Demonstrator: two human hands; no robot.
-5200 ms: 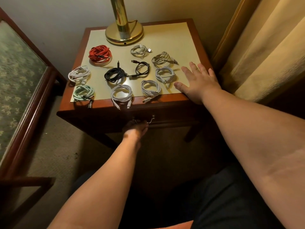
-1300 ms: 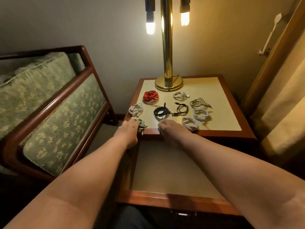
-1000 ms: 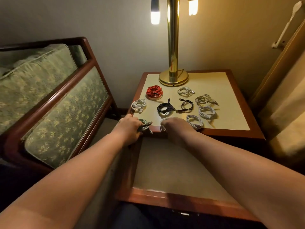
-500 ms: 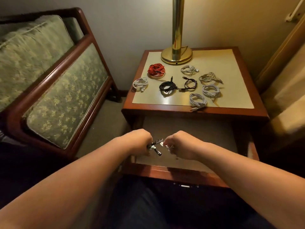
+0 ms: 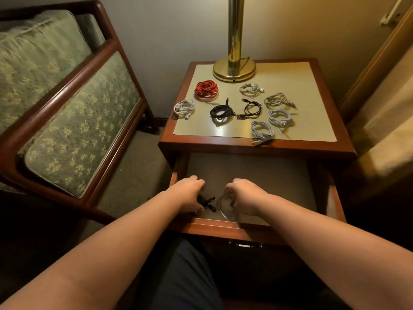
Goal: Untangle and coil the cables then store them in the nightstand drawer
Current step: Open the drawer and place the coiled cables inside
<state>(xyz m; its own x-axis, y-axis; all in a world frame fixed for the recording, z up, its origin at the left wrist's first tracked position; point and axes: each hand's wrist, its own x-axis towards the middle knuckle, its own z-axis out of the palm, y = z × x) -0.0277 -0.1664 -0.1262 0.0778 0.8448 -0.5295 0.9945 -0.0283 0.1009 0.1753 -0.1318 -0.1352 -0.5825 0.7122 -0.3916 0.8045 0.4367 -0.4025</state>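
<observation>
Both coils came off the tabletop into the open drawer (image 5: 223, 227): left hand (image 5: 190, 194) grips a dark-plugged coil (image 5: 206, 202), seemingly the mint one, right hand (image 5: 244, 195) pinches a white coil (image 5: 224, 205), hands apart; eight coiled cables (image 5: 262, 130) remain on the nightstand top (image 5: 308, 90).

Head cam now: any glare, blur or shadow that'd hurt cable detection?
Head view: glare patch on the nightstand top beside the black cable; drawer interior shadowed, so the white coil held by the right hand and the dark-plugged cable in the left hand read dim; chair cushion at left blurred; wide-angle bending at edges.
</observation>
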